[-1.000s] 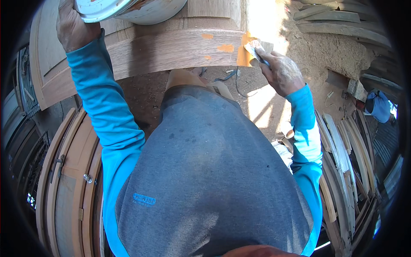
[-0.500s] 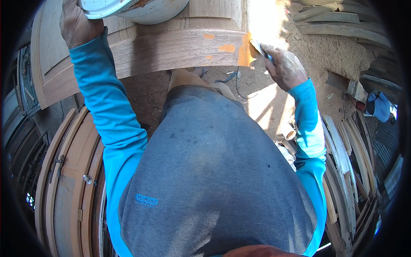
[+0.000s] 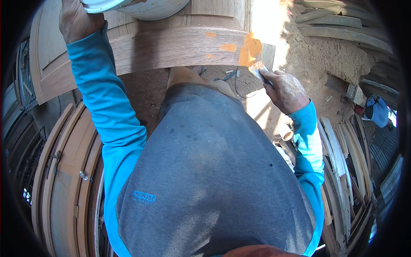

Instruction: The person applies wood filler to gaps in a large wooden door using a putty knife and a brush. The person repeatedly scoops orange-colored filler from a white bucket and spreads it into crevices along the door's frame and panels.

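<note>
Orange paste (image 3: 251, 46) patches a wooden door (image 3: 180, 47), the right hand (image 3: 286, 91) gripping a scraper (image 3: 258, 72) at its near edge, where excess could drip onto the floor (image 3: 141, 94). The left hand (image 3: 78, 25) holds a white bucket (image 3: 160, 10); a slack grip could tip it.

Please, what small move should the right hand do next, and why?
Perhaps draw the scraper up across the large orange patch: the right hand holds it at the lower edge of the wooden panel, its blade carries orange smears, and the patch's outline is ragged.
</note>
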A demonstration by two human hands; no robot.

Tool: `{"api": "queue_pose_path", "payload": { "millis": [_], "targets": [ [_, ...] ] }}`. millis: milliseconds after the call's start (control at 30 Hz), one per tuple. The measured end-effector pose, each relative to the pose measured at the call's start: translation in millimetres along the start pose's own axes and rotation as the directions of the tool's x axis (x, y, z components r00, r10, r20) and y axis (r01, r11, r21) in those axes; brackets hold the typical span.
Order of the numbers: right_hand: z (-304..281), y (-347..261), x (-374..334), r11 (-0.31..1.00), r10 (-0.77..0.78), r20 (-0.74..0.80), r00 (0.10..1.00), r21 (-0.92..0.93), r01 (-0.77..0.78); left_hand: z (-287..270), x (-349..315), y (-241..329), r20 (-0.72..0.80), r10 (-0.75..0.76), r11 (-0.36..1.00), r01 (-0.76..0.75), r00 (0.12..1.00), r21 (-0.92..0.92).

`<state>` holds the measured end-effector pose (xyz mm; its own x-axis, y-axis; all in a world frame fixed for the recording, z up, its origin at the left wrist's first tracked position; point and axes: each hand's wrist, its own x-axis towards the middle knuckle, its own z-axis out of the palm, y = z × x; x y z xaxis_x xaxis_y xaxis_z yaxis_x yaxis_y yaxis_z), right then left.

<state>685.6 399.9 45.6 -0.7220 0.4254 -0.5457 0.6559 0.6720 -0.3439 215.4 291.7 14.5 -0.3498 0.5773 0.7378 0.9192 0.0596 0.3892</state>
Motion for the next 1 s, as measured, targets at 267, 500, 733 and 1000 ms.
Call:
{"api": "queue_pose_path", "payload": {
  "millis": [267, 500, 733, 1000],
  "targets": [
    [-23.1, -0.6, 47.6, 0.999, -0.03, -0.076, 0.997, -0.037, 0.027, 2.2, 17.7, -9.3, 0.219, -0.541, 0.494, 0.517, 0.812, -0.699],
    [6.7, -13.7, -17.5, 0.995, 0.047, 0.113, 0.992, 0.084, -0.057, 1.1, 33.1, -2.5, 0.578, -0.551, -0.222, 0.561, 0.603, -0.797],
    [21.9, -15.8, -26.3, 0.914, 0.135, -0.122, 0.983, 0.4, -0.076, -14.2, 47.9, 52.8, 0.299, -0.526, 0.59, 0.595, 0.796, -0.545],
    [39.0, -22.9, -27.7, 0.806, 0.19, -0.371, 0.909, 0.588, 0.072, -12.8, 80.9, 23.3, 0.465, -0.445, 0.683, 0.626, 0.765, -0.376]
  ]
}}
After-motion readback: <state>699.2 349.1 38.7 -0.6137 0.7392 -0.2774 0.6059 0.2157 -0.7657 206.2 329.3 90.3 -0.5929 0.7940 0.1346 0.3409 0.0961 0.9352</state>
